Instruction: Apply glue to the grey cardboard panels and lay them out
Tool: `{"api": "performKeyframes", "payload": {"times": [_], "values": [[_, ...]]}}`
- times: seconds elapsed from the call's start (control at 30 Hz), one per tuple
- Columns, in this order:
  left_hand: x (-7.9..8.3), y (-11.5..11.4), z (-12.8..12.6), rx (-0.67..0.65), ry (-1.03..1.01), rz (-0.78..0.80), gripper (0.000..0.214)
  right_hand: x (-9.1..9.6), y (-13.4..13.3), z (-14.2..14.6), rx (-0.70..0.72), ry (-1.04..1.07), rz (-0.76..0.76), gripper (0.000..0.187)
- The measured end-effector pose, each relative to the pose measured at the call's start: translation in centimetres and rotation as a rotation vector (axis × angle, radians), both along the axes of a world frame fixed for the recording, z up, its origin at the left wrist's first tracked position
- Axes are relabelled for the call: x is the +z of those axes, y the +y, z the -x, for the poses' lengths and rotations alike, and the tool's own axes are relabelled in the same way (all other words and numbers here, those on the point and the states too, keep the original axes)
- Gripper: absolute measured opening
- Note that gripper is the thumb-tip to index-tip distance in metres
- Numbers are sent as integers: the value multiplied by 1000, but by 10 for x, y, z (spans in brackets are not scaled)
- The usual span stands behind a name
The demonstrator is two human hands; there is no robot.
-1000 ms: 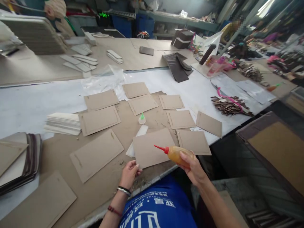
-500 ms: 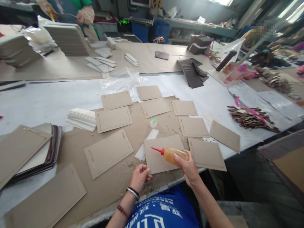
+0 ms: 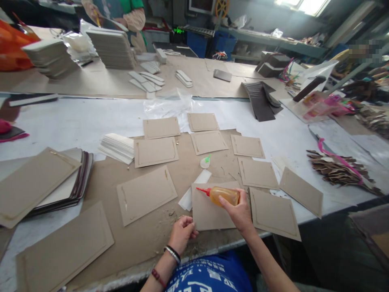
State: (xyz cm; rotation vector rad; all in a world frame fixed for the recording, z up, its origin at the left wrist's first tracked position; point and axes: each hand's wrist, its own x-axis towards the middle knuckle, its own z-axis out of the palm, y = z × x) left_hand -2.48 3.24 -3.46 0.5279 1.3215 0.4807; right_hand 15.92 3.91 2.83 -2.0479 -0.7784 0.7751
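Note:
My right hand is closed around a squeeze bottle of amber liquid, held tilted almost flat with its red nozzle pointing left. The nozzle tip lies over the upper left corner of a plain cardboard sheet in front of me; whether it touches cannot be told. At the sheet's lower left corner, my left hand has its fingers curled and pinched against the edge. White strips stick out from under the sheet's left side. Beyond them sits a small whitish piece with a green tip.
Several cardboard sheets with glossy lines along their edges, such as one at left and one at right, surround the work spot. A stack of white strips and dark-edged boards lie left. Another person's arm shows across the table.
The view has swung left, so everything sits further right in it. Over the sheet, the nozzle tip has moved nearer the upper left corner. Both hands keep their hold.

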Motion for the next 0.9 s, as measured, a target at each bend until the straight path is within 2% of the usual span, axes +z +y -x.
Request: {"api": "performKeyframes", "payload": {"times": [0.33, 0.9], "values": [[2, 2, 1, -7, 0, -5, 22, -1, 0, -2, 56, -41, 37, 52], [5, 1, 2, 10, 6, 26, 8, 6, -48, -3, 131, -4, 178, 52]]}}
